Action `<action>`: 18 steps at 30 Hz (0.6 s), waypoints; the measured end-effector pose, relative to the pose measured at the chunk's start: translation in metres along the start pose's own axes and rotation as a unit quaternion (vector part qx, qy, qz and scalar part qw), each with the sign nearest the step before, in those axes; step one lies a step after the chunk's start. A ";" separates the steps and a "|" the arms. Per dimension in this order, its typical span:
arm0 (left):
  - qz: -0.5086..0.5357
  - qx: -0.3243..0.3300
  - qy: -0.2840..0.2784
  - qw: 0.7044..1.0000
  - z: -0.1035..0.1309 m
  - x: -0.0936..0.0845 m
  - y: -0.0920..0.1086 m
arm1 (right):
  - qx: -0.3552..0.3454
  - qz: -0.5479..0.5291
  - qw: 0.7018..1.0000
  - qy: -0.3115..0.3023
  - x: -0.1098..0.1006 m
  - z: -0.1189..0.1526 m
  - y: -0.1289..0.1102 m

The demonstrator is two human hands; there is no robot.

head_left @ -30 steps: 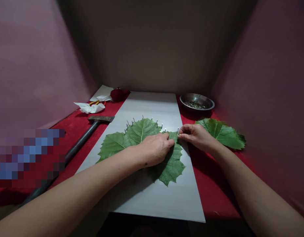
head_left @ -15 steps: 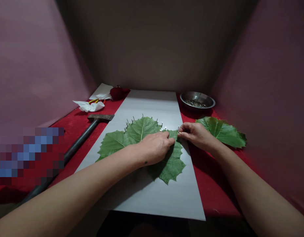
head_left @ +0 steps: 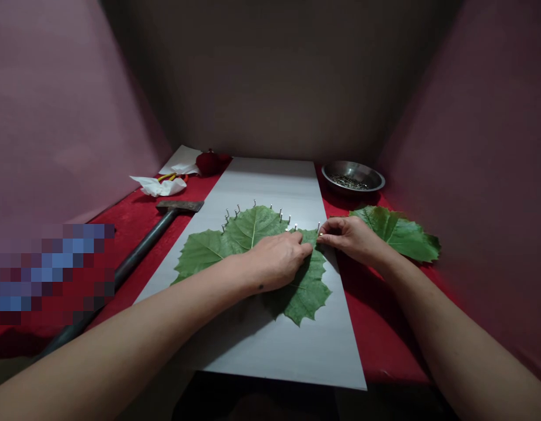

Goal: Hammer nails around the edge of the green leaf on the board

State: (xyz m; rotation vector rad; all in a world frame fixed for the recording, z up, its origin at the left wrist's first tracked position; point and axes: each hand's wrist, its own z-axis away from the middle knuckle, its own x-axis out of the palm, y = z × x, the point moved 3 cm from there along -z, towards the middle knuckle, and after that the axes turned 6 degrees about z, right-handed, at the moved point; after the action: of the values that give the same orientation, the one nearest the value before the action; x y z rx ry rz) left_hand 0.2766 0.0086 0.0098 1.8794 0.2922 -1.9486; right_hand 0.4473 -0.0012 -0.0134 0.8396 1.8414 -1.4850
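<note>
A large green lobed leaf (head_left: 309,292) lies on a long white board (head_left: 274,181). Several nails (head_left: 255,203) stand upright along the far edge of the leaf. Over the middle of the leaf, my left hand (head_left: 281,260) rests palm down, its fingertips pressing on the surface and its thumb and index finger apart. At the leaf's right edge, my right hand (head_left: 347,237) has thumb and index finger closed on a nail (head_left: 320,235), of which only a small shiny part shows. One standing nail (head_left: 318,225) is right beside these fingertips.
A hammer (head_left: 141,248) lies on the red cloth (head_left: 384,351) at left. Behind it are crumpled white paper (head_left: 158,186), yellow-and-orange handles (head_left: 167,176) and a dark red round object (head_left: 207,163). At right sit a metal bowl (head_left: 375,184) of nails and another leaf (head_left: 404,237).
Both hands keep nearly the same places at the leaf. The view has shifted very slightly; nothing else has visibly moved.
</note>
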 end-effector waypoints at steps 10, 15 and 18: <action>0.002 0.006 0.012 1.000 0.001 0.001 0.000 | 0.003 -0.023 1.000 0.000 -0.001 0.002 0.002; 0.002 0.003 0.009 1.000 0.001 0.001 0.000 | 0.015 -0.057 0.998 -0.002 -0.001 0.002 0.004; 0.003 0.001 0.009 1.000 0.001 0.000 0.001 | 0.001 -0.044 0.999 0.003 -0.001 0.002 0.002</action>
State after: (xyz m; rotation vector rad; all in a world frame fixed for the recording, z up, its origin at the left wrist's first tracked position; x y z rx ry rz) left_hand 0.2761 0.0072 0.0098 1.8983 0.2898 -1.9283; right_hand 0.4497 -0.0032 -0.0144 0.7729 1.9045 -1.5392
